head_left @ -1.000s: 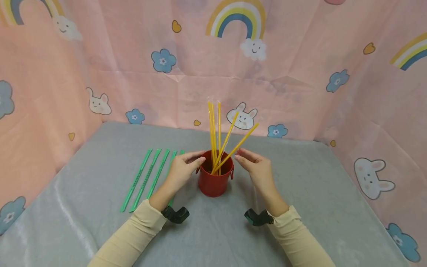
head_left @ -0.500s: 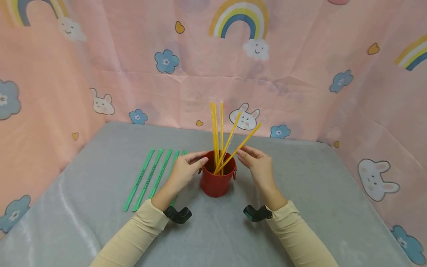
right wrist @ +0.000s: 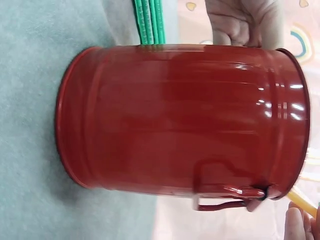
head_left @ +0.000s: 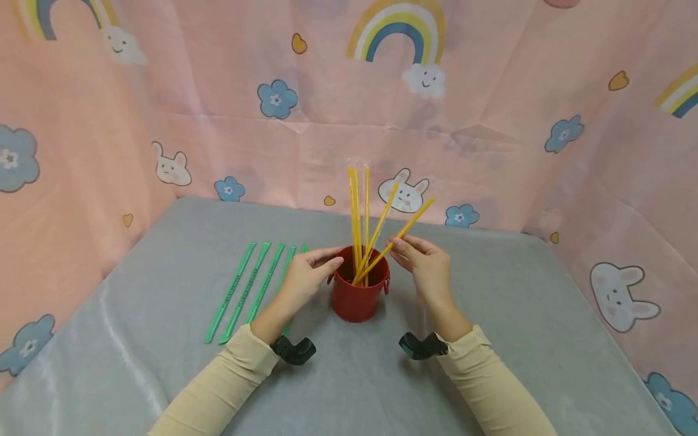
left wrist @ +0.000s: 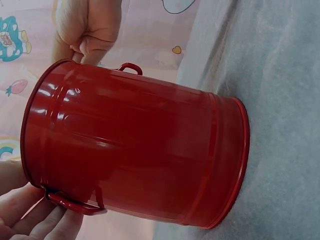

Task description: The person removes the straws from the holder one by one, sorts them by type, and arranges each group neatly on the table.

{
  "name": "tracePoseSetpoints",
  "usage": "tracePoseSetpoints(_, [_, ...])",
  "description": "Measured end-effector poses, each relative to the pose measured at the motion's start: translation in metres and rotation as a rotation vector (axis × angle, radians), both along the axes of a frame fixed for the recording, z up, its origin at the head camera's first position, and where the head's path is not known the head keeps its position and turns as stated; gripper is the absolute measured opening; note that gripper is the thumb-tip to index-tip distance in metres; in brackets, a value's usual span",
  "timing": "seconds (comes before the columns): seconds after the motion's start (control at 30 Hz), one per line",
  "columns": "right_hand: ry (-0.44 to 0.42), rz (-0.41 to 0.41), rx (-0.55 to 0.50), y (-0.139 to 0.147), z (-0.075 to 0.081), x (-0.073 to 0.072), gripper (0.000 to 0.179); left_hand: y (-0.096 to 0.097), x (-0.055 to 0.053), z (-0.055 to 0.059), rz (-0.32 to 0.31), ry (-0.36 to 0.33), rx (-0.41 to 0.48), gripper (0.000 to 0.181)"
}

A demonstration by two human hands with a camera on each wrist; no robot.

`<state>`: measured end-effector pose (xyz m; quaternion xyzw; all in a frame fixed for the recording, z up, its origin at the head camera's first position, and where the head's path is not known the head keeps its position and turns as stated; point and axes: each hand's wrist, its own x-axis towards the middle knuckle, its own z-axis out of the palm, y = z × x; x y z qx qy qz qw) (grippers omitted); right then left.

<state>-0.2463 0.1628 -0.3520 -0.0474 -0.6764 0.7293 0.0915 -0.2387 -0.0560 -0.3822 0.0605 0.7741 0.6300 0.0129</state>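
- Far left: five slim green printed sticks (head_left: 229,293) lie side by side on the grey cloth-covered bench (head_left: 507,315); your left arm and hand partly cover the rightmost ones.
- Your left hand (head_left: 299,278): thumb and fingers hold the rim beside one handle.
- Centre: glossy red metal bucket (head_left: 355,303), upright on the bench.
- Inside it: four thin yellow straws (head_left: 367,206) in clear wrap, two leaning right.
- Rightmost: fifth yellow straw (head_left: 418,212), tilted furthest, foot inside the bucket.
- Your right hand (head_left: 432,269): fingers pinch that straw above the rim.
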Motion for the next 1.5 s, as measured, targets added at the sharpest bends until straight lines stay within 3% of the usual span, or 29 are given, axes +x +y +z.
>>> tracePoseSetpoints(0.57, [0.207, -0.072, -0.087, 0.010, 0.036, 0.008, 0.026, 0.000, 0.001, 0.001, -0.008, 0.009, 0.026, 0.034])
tracePoseSetpoints(0.97, [0.345, -0.066, -0.218, 0.019, 0.065, 0.018, 0.021, 0.000, 0.000, 0.000, -0.009, 0.023, 0.009, 0.034])
tracePoseSetpoints(1.3, [0.369, -0.097, -0.243, 0.033, 0.082, 0.023, 0.026, -0.001, 0.000, -0.001, -0.016, 0.035, 0.029, 0.033])
tracePoseSetpoints(1.5, [0.314, -0.088, -0.214, 0.045, 0.083, 0.025, 0.025, -0.001, -0.001, -0.001, -0.013, 0.032, 0.020, 0.034])
